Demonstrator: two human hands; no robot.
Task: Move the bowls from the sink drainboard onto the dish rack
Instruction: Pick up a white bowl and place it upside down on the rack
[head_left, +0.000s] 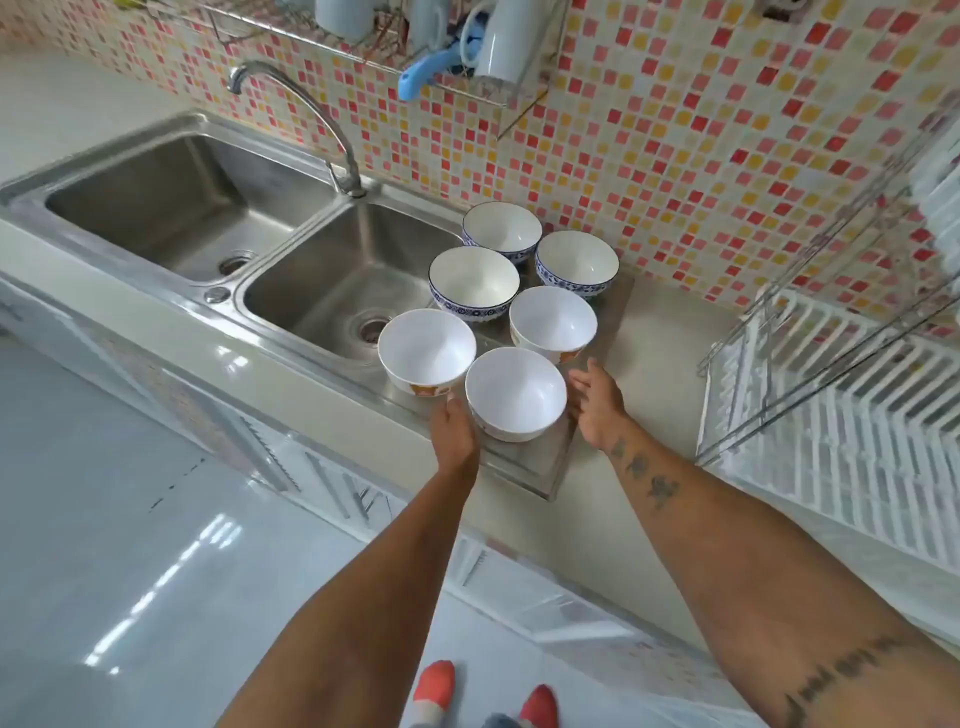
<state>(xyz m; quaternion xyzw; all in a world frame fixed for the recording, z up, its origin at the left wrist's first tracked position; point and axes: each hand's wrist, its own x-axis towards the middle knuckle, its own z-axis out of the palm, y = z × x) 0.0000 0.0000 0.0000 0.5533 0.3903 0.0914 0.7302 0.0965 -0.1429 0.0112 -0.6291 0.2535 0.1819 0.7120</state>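
Observation:
Several bowls stand upright on the steel drainboard (540, 467) to the right of the sink. Three at the back have blue patterned rims (474, 280); three nearer ones are plain white with orange marks. The nearest white bowl (515, 392) sits between my hands. My left hand (453, 428) rests against its left side, with the fingers partly hidden between it and the neighbouring white bowl (426, 347). My right hand (596, 402) is just right of the bowl, fingers spread, holding nothing. The white slatted dish rack (841, 415) stands on the counter at the right.
A double steel sink (332, 275) with a curved tap (311, 114) lies left of the bowls. A wall-mounted wire shelf (363, 57) holds cups and a blue utensil above. The mosaic tile wall is behind. Chrome rack bars (810, 291) slant over the dish rack.

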